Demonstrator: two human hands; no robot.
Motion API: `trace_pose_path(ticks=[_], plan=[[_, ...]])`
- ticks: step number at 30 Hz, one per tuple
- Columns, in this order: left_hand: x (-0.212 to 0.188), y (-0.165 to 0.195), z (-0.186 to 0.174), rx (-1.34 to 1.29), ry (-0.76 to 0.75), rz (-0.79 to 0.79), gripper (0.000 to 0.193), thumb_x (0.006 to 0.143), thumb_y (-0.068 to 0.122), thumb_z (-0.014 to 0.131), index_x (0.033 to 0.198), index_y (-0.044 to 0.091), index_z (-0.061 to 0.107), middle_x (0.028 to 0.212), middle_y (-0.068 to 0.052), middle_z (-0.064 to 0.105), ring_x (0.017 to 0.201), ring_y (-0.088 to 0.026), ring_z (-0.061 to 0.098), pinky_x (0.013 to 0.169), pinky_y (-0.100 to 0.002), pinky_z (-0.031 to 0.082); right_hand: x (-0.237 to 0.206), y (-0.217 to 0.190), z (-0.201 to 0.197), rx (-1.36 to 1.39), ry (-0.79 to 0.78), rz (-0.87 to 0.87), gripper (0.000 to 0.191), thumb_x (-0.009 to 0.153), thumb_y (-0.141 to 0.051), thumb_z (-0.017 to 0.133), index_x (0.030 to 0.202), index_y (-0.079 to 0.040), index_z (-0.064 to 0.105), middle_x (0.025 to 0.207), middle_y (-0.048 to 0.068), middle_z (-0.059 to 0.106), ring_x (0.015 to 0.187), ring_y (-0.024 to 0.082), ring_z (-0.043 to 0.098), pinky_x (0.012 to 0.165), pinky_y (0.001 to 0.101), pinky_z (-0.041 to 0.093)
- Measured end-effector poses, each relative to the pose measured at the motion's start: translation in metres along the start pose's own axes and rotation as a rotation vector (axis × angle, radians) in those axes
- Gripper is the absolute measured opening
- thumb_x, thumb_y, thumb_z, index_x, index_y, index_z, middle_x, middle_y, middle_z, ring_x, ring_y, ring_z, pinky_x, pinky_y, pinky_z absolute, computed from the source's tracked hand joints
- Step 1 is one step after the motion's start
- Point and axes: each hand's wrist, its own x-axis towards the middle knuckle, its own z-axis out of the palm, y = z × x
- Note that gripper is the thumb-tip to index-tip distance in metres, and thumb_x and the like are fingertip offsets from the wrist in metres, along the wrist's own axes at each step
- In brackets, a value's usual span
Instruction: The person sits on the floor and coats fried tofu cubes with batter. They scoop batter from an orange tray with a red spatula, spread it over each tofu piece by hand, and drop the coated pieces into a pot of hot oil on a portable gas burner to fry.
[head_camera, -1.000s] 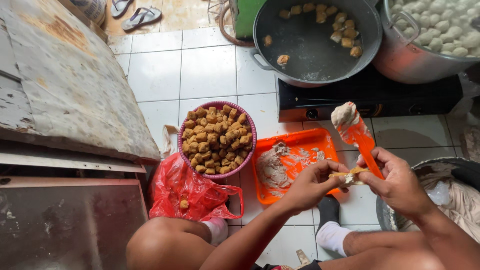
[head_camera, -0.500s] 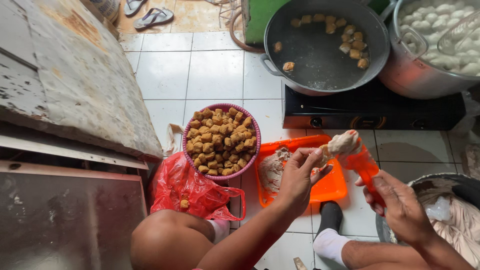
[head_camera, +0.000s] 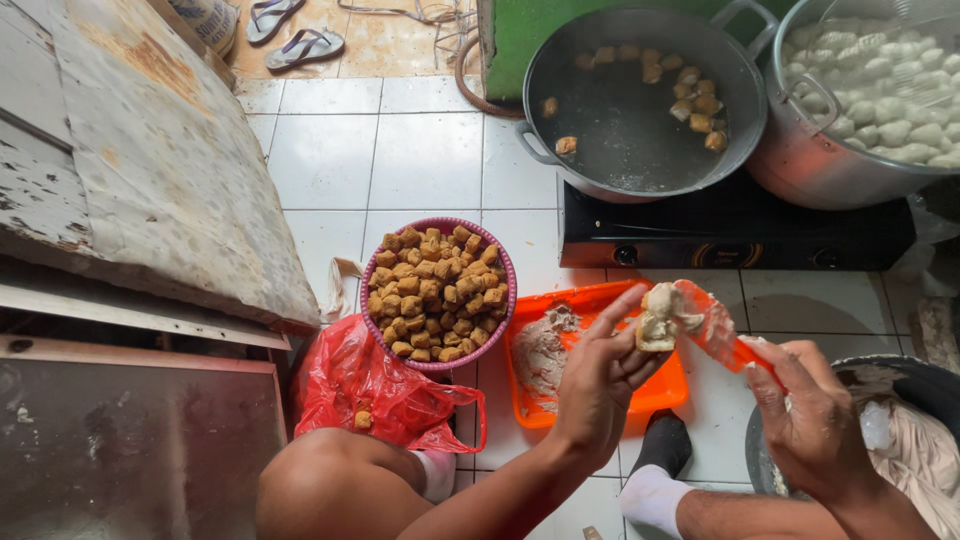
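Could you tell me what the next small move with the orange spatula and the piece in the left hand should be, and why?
Probably one more press and wipe of the orange spatula across the stuffed piece. The left hand holds that piece by the fingertips, pale paste bulges unevenly from it, and the right hand has the paste-smeared blade right against it.

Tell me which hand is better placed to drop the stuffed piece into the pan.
Left, probably: the left hand pinches the stuffed piece; the right hand holds the orange spatula.
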Motion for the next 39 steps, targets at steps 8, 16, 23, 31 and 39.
trace_pose_path(ticks=[8,16,23,31,39], plan=[[0.008,-0.009,-0.005,0.202,-0.050,0.080,0.089,0.089,-0.005,0.071,0.165,0.006,0.026,0.131,-0.017,0.067,0.115,-0.016,0.067,0.108,-0.032,0.052,-0.017,0.015,-0.006,-0.127,0.145,-0.065,0.031,0.099,-0.021,0.066,0.126,-0.007,0.070,0.104,0.011,0.064,0.085,0.021,0.065,0.072,0.0332,0.054],[0.012,-0.003,-0.014,0.389,-0.072,0.247,0.079,0.087,-0.009,0.066,0.159,0.003,0.035,0.116,-0.008,0.068,0.113,-0.016,0.066,0.107,-0.033,0.054,-0.029,0.024,-0.020,-0.403,0.066,-0.128,0.030,0.094,-0.022,0.072,0.122,-0.014,0.076,0.098,0.003,0.066,0.080,0.021,0.060,0.080,0.0364,0.047],[0.011,0.006,-0.022,0.910,-0.179,0.546,0.079,0.092,-0.008,0.071,0.160,0.006,0.033,0.123,-0.012,0.067,0.128,-0.019,0.063,0.127,-0.036,0.041,-0.029,0.015,-0.004,0.145,-0.181,0.143,0.031,0.095,-0.023,0.060,0.120,-0.007,0.066,0.101,0.006,0.061,0.086,0.015,0.062,0.072,0.0311,0.053],[0.054,-0.018,-0.095,0.392,0.298,0.236,0.059,0.095,0.008,0.069,0.148,0.002,0.043,0.123,-0.009,0.066,0.117,-0.014,0.063,0.106,-0.030,0.050,0.001,0.037,0.002,0.339,-0.290,0.555,0.032,0.103,-0.026,0.059,0.126,-0.005,0.067,0.099,0.008,0.062,0.087,0.017,0.060,0.079,0.0324,0.049],[0.173,-0.041,-0.165,0.501,0.702,-0.109,0.049,0.094,0.024,0.067,0.137,0.009,0.051,0.118,-0.009,0.065,0.105,-0.017,0.064,0.088,-0.030,0.052,0.011,0.068,0.013,0.380,-0.403,0.648,0.038,0.099,-0.029,0.058,0.130,-0.006,0.064,0.102,0.008,0.065,0.090,0.015,0.066,0.080,0.0324,0.054]])
